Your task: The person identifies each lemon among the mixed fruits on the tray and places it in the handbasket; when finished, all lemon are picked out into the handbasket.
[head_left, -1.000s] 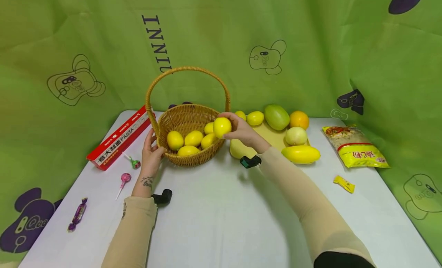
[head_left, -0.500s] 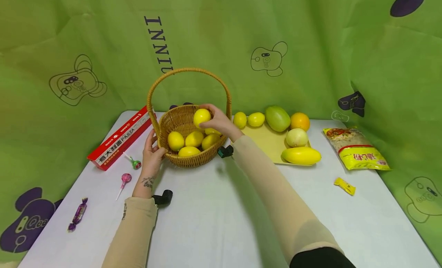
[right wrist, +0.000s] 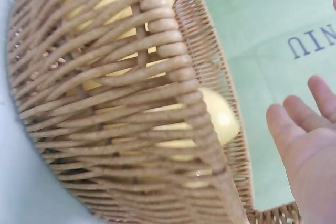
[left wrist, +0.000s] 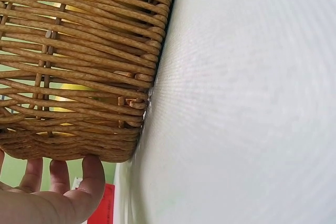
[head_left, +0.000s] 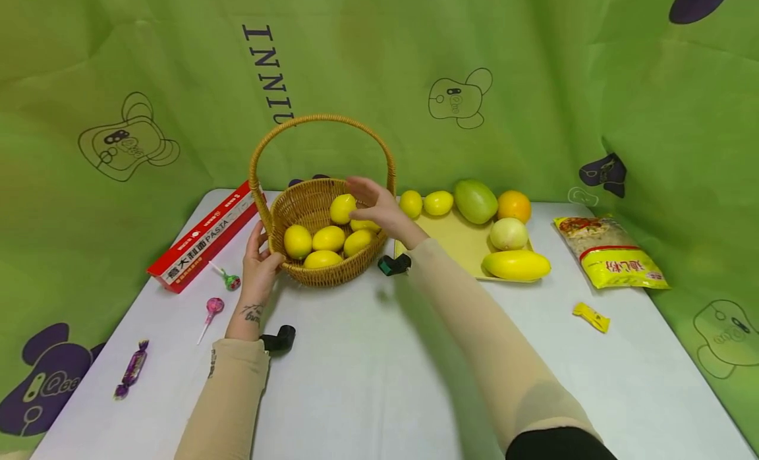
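A wicker basket point(head_left: 320, 275) with a tall arched handle stands on the table, holding several yellow lemons point(head_left: 328, 238). My left hand point(head_left: 259, 269) rests against its left side; in the left wrist view the fingertips point(left wrist: 93, 169) touch the woven wall. Over the basket's right rim is my right hand point(head_left: 384, 213), with thumb and fingers spread and nothing between them. Just left of those fingers, one lemon point(head_left: 342, 209) lies on the far side of the pile. From the right wrist view, the basket wall point(right wrist: 121, 108) hides most of the fruit beside the loose, extended fingers.
Right of the basket, a yellow tray point(head_left: 450, 249) bears two lemons, a green mango-like fruit point(head_left: 476, 201), an orange point(head_left: 514, 206), a pale round fruit point(head_left: 508, 234) and a long yellow fruit point(head_left: 517, 265). A pasta box point(head_left: 207, 239), lollipops, wrapped candies and a food bag point(head_left: 611, 252) lie around.
My right hand has carried a lemon leftward from the right rim into the basket and let it go; its fingers have spread. The left hand and basket stay in place.
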`<act>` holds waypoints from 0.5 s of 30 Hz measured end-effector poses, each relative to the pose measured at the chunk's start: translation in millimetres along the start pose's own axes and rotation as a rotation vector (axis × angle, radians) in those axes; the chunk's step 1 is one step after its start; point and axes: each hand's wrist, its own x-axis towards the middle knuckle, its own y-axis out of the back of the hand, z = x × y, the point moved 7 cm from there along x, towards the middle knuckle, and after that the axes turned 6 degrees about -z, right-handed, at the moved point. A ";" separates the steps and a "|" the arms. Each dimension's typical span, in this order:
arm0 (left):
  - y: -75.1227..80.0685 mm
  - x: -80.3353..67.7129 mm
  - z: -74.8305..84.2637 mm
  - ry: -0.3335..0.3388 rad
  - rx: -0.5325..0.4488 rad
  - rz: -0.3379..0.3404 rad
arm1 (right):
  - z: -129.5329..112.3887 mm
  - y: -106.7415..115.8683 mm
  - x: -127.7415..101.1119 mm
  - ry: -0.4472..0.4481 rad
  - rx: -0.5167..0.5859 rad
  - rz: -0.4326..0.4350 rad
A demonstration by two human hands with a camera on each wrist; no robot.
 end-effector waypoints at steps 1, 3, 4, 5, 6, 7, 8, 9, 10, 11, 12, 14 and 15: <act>0.8 1.7 -2.0 -0.001 -0.001 0.002 | -1.2 1.0 -3.3 0.017 0.026 -0.011; 2.3 4.7 -5.7 -0.004 -0.001 0.006 | -3.5 4.3 -11.7 0.044 0.070 -0.028; 2.8 5.8 -7.2 -0.007 -0.001 0.008 | -5.1 6.4 -16.7 0.058 0.089 -0.034; 3.1 6.6 -8.2 -0.010 0.000 0.010 | -6.3 9.6 -21.7 0.073 0.097 -0.032; 3.3 7.2 -9.1 -0.012 0.002 0.011 | -8.1 13.2 -26.8 0.095 0.109 -0.027; 3.5 7.7 -9.6 -0.014 0.004 0.012 | -9.0 18.5 -32.0 0.113 0.113 -0.012; 3.7 8.0 -10.0 -0.015 0.006 0.013 | -9.3 24.7 -36.8 0.130 0.121 0.011; 3.7 8.2 -10.0 -0.015 0.006 0.014 | -9.2 31.8 -40.9 0.150 0.130 0.035; 3.7 8.3 -10.3 -0.015 0.006 0.014 | -8.8 39.7 -44.8 0.166 0.138 0.067; 3.6 8.2 -10.3 -0.015 0.007 0.014 | -7.4 48.5 -48.0 0.180 0.149 0.099; 3.6 8.1 -10.5 -0.015 0.006 0.015 | -5.3 57.6 -50.8 0.190 0.161 0.130; 3.3 7.7 -10.8 -0.016 0.003 0.014 | 1.2 76.4 -55.1 0.189 0.178 0.198; 3.0 7.4 -10.9 -0.015 0.003 0.013 | 5.0 85.5 -57.2 0.178 0.179 0.231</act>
